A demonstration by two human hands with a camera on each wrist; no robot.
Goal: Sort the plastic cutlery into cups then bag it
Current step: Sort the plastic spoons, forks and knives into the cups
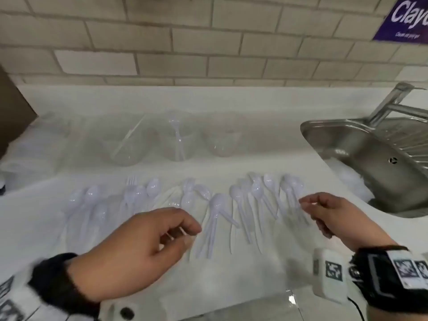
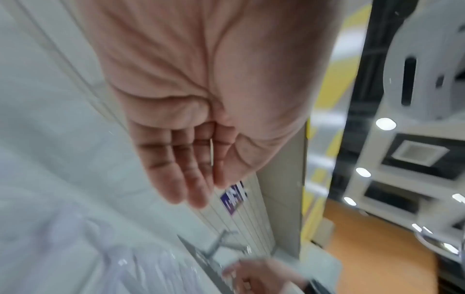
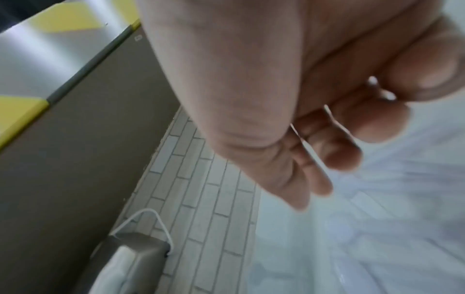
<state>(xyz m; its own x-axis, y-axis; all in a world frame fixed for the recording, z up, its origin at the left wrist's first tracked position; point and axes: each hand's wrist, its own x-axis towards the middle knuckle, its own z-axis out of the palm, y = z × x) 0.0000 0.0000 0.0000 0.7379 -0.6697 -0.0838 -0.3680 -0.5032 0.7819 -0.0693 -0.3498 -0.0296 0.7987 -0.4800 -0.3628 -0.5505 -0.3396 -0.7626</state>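
Note:
Several clear plastic spoons (image 1: 237, 195) and a fork (image 1: 131, 181) lie in a row on the white counter (image 1: 231, 274). Three clear cups stand behind them: the left cup (image 1: 125, 144) holds a slanted piece, the middle cup (image 1: 177, 140) holds upright cutlery, and the right cup (image 1: 222, 140) looks empty. My left hand (image 1: 185, 230) hovers over the middle of the row and pinches a thin clear handle (image 2: 211, 153) between thumb and fingers. My right hand (image 1: 308, 205) is at the row's right end, fingers curled round a clear cutlery piece (image 3: 314, 139). I cannot tell what kind either piece is.
A steel sink (image 1: 370, 158) with a faucet (image 1: 393, 100) sits at the right, close to my right hand. A brown box (image 1: 14, 117) stands at the far left. Clear plastic sheeting (image 1: 46, 140) lies left of the cups. A tiled wall (image 1: 208, 42) backs the counter.

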